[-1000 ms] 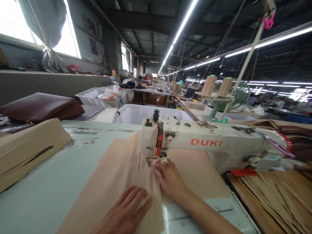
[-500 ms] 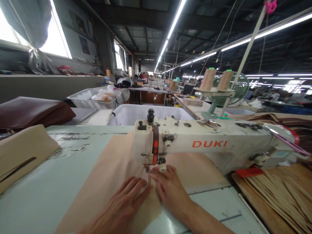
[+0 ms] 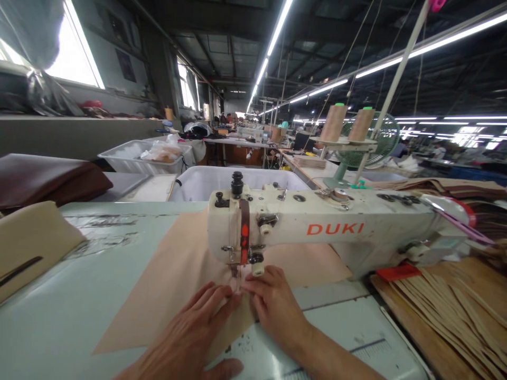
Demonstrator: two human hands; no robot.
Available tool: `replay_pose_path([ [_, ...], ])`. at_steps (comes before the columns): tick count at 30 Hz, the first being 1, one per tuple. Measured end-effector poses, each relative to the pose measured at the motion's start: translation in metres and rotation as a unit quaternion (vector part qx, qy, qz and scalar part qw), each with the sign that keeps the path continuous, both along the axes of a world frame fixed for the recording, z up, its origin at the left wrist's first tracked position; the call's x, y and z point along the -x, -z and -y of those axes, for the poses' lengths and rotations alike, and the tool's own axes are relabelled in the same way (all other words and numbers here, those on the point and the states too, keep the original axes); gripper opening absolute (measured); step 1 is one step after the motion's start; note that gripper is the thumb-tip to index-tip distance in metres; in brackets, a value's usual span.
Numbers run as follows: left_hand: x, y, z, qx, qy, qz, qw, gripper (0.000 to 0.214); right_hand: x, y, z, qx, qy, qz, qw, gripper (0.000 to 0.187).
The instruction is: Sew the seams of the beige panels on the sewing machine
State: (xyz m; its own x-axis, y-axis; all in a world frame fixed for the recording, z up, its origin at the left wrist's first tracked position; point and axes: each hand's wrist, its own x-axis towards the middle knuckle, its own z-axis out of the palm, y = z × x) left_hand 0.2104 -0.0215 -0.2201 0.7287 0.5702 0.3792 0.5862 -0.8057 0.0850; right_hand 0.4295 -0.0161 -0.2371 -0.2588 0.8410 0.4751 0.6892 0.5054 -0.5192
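A beige leather-like sheet (image 3: 158, 295) lies under the needle and presser foot (image 3: 235, 271) of a white sewing machine (image 3: 285, 227) marked DUKI. My left hand (image 3: 194, 322) rests on the sheet just left of and in front of the foot, fingers stretched out flat and thumb spread. To the right of the foot, my right hand (image 3: 275, 301) has its fingers bent together on the sheet by the stitching spot, closed on its edge. The fingertips of both hands nearly meet in front of the needle. What lies under the right fingers is partly hidden.
A beige piece with a dark slot (image 3: 35, 248) lies at the left of the pale green table (image 3: 47, 327). Beige strips (image 3: 455, 316) and a red object (image 3: 398, 272) sit on a board at the right. Behind the machine stand a white bin (image 3: 194, 182) and thread cones (image 3: 333, 122).
The sheet has slid forward under the presser foot, so its near left edge now shows farther from me. My left thumb has come into view, spread apart. The view has shifted slightly.
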Motion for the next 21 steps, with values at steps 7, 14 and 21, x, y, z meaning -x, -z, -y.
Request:
replay_pose_path([
  [7,-0.004,-0.009,-0.007,0.028,-0.005,-0.005,1.0,0.067,0.001,0.003,-0.002,-0.001,0.008,0.013,1.0,0.047],
  [14,0.004,-0.003,-0.016,0.07,-0.011,-0.039,0.997,0.075,0.002,0.004,-0.004,0.009,0.032,0.046,0.998,0.048],
  [21,0.001,0.002,-0.026,0.055,0.006,-0.019,0.998,0.075,0.002,0.005,-0.006,0.011,0.033,0.077,0.996,0.052],
])
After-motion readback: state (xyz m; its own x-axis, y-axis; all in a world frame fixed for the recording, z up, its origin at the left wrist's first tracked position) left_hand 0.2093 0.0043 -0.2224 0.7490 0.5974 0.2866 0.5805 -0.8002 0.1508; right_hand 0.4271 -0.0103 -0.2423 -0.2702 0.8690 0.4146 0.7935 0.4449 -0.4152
